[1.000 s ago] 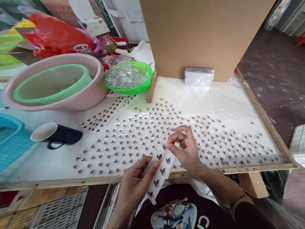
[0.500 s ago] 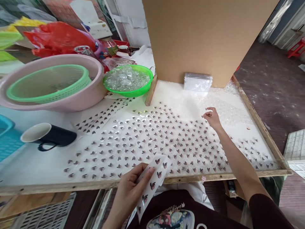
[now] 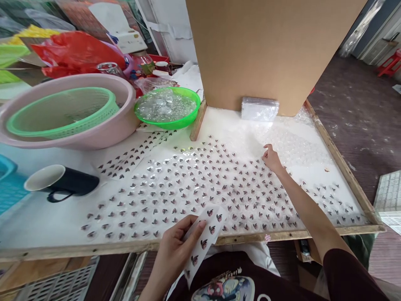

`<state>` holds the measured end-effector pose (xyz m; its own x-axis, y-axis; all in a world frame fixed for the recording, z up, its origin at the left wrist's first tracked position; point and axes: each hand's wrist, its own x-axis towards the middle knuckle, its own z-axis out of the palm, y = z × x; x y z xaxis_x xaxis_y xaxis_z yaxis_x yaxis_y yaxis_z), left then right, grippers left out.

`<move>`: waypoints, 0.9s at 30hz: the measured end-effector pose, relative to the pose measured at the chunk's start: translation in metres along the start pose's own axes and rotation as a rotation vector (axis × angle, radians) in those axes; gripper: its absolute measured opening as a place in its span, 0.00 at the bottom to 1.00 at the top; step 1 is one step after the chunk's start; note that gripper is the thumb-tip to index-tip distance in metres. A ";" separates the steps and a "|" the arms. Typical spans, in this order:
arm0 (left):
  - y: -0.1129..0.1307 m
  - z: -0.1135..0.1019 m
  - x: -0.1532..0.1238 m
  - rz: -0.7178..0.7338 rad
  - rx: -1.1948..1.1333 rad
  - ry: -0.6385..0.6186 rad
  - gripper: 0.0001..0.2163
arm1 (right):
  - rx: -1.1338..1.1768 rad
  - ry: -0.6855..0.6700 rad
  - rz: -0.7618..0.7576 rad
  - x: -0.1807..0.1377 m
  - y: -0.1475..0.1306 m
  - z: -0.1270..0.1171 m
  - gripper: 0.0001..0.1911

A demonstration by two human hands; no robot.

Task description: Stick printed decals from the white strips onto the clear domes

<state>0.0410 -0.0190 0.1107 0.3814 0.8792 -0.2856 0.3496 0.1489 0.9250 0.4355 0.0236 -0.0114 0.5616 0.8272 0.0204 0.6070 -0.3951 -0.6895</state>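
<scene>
My left hand (image 3: pixel 180 244) pinches a white sheet of small dark-and-pink stickers (image 3: pixel 203 244) between thumb and fingers, just over the table's front edge. Farther out, my right hand (image 3: pixel 272 159) is down at the far border of the stickered discs, fingers bent and drawn together. Whatever lies at those fingertips is too small to make out. Rows of clear round pieces, each bearing one sticker (image 3: pixel 233 192), cover the middle of the white table (image 3: pixel 59 225). Beyond my right hand lie clear pieces (image 3: pixel 297 144) with no stickers visible on them.
A cardboard panel (image 3: pixel 269 50) stands at the back, with a clear-wrapped packet (image 3: pixel 260 109) before it. Leftward are a green bowl of clear pieces (image 3: pixel 167 104), a pink basin (image 3: pixel 125 90) holding a green strainer, and a dark mug (image 3: pixel 77 182) on its side. Wooden strips (image 3: pixel 341 167) edge the table.
My right hand has come slightly left and down to the discs, its fingers closer together. My left hand, still holding the sticker sheet, appears slightly farther right.
</scene>
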 end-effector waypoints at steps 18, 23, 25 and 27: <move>-0.029 0.002 0.012 -0.019 -0.032 -0.134 0.21 | 0.008 0.035 0.168 0.013 0.012 -0.030 0.04; -0.020 0.005 0.005 -0.042 -0.058 -0.058 0.19 | -0.062 -0.007 0.194 0.017 0.011 -0.023 0.03; -0.019 0.005 0.005 -0.042 -0.055 -0.052 0.19 | -0.105 -0.013 0.206 0.017 0.010 -0.022 0.02; -0.019 0.005 0.006 -0.037 -0.051 -0.073 0.20 | -0.148 -0.017 0.216 0.017 0.008 -0.022 0.04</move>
<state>0.0413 -0.0188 0.0903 0.4315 0.8375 -0.3353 0.3209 0.2049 0.9247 0.4621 0.0263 -0.0006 0.6783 0.7234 -0.1288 0.5505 -0.6163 -0.5631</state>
